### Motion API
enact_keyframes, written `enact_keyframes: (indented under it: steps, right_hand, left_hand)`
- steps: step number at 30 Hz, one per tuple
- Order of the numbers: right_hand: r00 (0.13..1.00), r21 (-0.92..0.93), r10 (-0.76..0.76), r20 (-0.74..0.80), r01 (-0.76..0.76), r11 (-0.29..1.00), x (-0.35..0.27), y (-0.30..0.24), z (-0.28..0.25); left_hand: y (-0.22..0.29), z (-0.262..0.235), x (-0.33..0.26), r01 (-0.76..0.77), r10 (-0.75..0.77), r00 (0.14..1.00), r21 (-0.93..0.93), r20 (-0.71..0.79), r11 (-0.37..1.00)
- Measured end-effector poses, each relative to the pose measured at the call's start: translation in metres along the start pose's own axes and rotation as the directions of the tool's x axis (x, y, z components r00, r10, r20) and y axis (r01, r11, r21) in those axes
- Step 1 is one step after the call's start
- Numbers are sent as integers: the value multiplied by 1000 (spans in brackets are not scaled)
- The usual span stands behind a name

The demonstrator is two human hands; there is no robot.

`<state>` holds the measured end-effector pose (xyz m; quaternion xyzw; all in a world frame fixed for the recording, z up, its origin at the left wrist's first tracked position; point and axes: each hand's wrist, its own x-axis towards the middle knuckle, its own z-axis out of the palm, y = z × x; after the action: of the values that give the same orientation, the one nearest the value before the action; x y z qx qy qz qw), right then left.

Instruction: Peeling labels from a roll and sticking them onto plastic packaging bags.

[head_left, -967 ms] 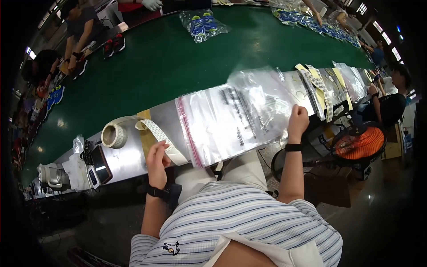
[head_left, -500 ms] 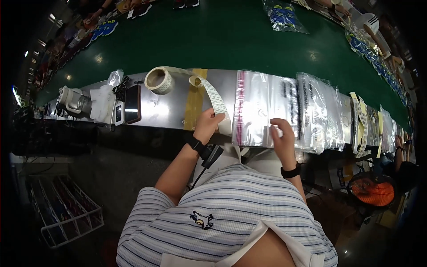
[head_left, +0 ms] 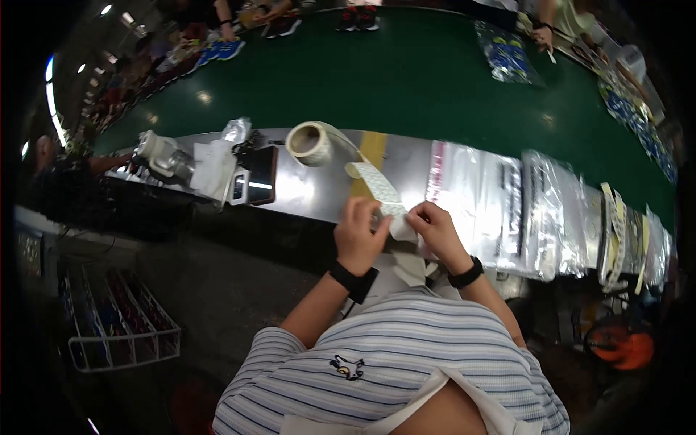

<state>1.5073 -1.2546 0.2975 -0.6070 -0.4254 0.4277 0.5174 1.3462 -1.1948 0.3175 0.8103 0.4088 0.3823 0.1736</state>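
Patterned off-white paper label strip (head_left: 380, 187) slanted down between the left hand (head_left: 357, 238) and the right hand (head_left: 440, 235)

The strip lay on the smooth grey metal table (head_left: 290, 190), its long axis running from far left to near right, so that its lower end came toward the near edge. That end sat in the narrow gap between the two hands: the left hand flanked it on one side, the right hand on the other, and neither was clearly nearer. The right hand's thumb and forefinger were pinched together on the right side of the strip's end. The left hand was half curled, thumb and forefinger at the strip's left edge; whether they gripped it could not be told through the blur.

The thick off-white ring-shaped label roll (head_left: 317, 154) rested beyond the left hand, to the far left of the strip, joined to it by a thin band that crossed a yellow-brown tape stripe (head_left: 373, 147). Flat clear plastic bags with a pink-red edge (head_left: 482, 210) lay just right of the strip.

Fingers hid part of the strip's lowest stretch. At the right, an orange-faced round fan (head_left: 620, 346) was dim in shadow.
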Motion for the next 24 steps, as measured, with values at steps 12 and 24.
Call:
enact_keyframes:
  steps: [12,24]
  right_hand:
    - [992,-21,-88,-87,86,996,1,9,12]
    - [871,-875,-416,-261,-32,482,-26,48,-46]
  left_hand:
    - [-4,24,6,422,-273,895,-466,353,778]
    - [18,47,-7,-349,456,742,-298,491,889]
